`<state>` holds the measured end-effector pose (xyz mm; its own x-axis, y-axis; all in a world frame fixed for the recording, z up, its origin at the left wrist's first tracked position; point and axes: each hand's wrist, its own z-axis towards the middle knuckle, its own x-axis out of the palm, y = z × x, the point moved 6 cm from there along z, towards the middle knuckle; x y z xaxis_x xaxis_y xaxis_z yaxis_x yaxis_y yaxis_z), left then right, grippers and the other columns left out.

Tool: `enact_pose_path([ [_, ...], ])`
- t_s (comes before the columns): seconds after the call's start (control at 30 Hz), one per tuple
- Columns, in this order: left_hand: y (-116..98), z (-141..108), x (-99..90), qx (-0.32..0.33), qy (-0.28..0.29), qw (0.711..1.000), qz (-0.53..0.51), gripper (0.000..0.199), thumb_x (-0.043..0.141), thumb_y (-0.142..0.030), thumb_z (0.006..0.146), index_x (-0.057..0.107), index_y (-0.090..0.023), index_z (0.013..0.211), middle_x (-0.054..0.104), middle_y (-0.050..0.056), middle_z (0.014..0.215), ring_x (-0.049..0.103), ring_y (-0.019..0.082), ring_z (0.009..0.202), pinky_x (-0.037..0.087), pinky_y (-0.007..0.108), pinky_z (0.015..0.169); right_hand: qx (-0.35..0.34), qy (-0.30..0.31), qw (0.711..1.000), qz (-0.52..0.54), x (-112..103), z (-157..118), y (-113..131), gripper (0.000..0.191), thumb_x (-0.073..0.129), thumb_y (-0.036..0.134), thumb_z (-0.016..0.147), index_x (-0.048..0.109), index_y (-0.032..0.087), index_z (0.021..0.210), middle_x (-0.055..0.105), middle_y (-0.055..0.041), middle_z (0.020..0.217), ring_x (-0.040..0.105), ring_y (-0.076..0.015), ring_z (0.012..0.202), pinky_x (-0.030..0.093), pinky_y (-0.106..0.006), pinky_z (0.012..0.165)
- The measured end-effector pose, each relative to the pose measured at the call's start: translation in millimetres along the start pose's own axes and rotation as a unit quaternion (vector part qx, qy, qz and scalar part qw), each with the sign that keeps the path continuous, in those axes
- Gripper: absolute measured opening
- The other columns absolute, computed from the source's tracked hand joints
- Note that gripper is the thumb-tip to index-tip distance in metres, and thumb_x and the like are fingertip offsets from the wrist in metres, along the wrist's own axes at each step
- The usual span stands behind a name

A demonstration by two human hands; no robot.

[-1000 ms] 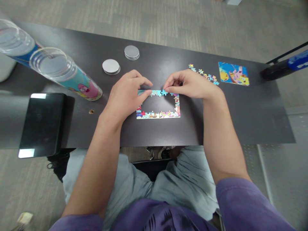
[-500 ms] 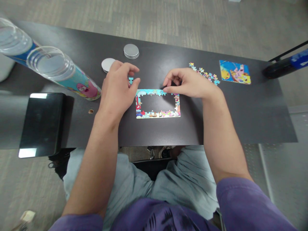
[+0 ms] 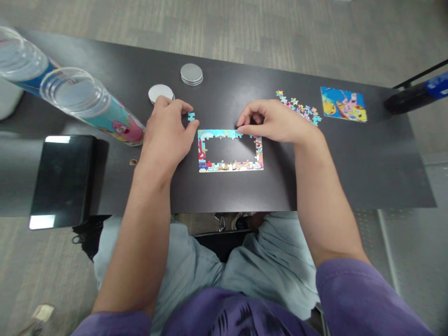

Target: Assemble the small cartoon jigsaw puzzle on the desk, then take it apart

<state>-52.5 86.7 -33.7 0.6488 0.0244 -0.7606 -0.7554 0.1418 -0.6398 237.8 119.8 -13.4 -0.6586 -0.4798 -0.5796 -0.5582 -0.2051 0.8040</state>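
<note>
Head view: L hand (image 3: pixel 170 129), palm down, thumb & index either side of loose blue piece (image 3: pixel 191 116) on table (image 3: pixel 224 193), just past puzzle frame's (image 3: pixel 231 166) far L corner; can't tell if gripping. R hand (image 3: pixel 268 121), fingers curled, thumb tip at frame's far edge, grip unclear.

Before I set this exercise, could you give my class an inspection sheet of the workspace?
Surface: dark table.
Job's things: puzzle border, centre unfilled; blue piece, apart from it; pile of loose pieces; picture card.
Clutter: two tubes, tablet, two disc stacks, bottle.
Grips: left grip at the blue piece, contact unclear; right grip at the border's far edge.
Cables: thin dark strip beside the bottle, cannot identify.
Surroundings: grey carpet.
</note>
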Motion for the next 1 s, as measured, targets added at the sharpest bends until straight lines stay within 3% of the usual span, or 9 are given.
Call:
enact_pose_path([
  [0.13,-6,0,-0.2,-0.01,0.002,1.0,0.015,0.016,0.083,-0.032,0.11,0.081,-0.033,0.126,0.076,0.012,0.143,0.081,0.038,0.128,0.066,0.059,0.125,0.002,0.003,1.0,-0.003,2,0,1,0.049,0.116,0.075,0.085,0.086,0.037,0.096,0.079,-0.0036,0.091,0.061,-0.0307,0.089,0.053,-0.051,0.078],
  [0.23,-11,0,-0.1,-0.027,0.002,0.999,0.038,0.011,0.081,-0.027,0.11,0.08,-0.03,0.12,0.077,0.015,0.146,0.083,0.039,0.124,0.066,0.062,0.125,-0.016,0.003,1.0,-0.006,2,2,0,0.043,0.113,0.071,0.088,0.086,0.038,0.095,0.081,-0.0046,0.095,0.059,-0.0313,0.089,0.053,-0.053,0.08],
  [0.43,-1,-8,-8.2,-0.032,0.006,0.999,0.018,0.023,0.085,-0.029,0.109,0.079,-0.031,0.131,0.077,0.013,0.149,0.084,0.035,0.114,0.067,0.061,0.125,-0.005,-0.014,1.0,0.001,0,1,-1,0.043,0.11,0.067,0.095,0.084,0.033,0.099,0.077,-0.0032,0.09,0.064,-0.029,0.091,0.053,-0.049,0.082],
  [0.6,2,-12,-13.4,-0.014,0.017,1.0,0.001,0.017,0.086,-0.039,0.11,0.081,-0.035,0.126,0.077,0.013,0.148,0.081,0.043,0.132,0.064,0.065,0.128,0.0,-0.034,0.999,0.01,-3,1,2,0.041,0.111,0.067,0.093,0.084,0.037,0.098,0.077,-0.0033,0.089,0.064,-0.0328,0.097,0.053,-0.052,0.086],
  [0.83,-6,-8,-12.3,-0.016,0.009,1.0,0.018,0.012,0.084,-0.04,0.104,0.078,-0.031,0.108,0.076,0.011,0.127,0.077,0.039,0.121,0.061,0.063,0.121,0.004,-0.04,0.999,-0.006,-4,1,2,0.042,0.109,0.071,0.092,0.082,0.039,0.097,0.077,-0.0028,0.09,0.064,-0.0346,0.098,0.051,-0.053,0.086],
  [1.0,-6,-10,-10.7,-0.013,-0.005,1.0,0.014,0.007,0.084,-0.035,0.103,0.079,-0.033,0.109,0.088,0.007,0.11,0.085,0.04,0.117,0.068,0.057,0.108,-0.006,-0.043,0.999,0.001,-5,3,-3,0.043,0.111,0.072,0.091,0.084,0.039,0.099,0.077,-0.0029,0.087,0.063,-0.0338,0.096,0.052,-0.054,0.087],
])
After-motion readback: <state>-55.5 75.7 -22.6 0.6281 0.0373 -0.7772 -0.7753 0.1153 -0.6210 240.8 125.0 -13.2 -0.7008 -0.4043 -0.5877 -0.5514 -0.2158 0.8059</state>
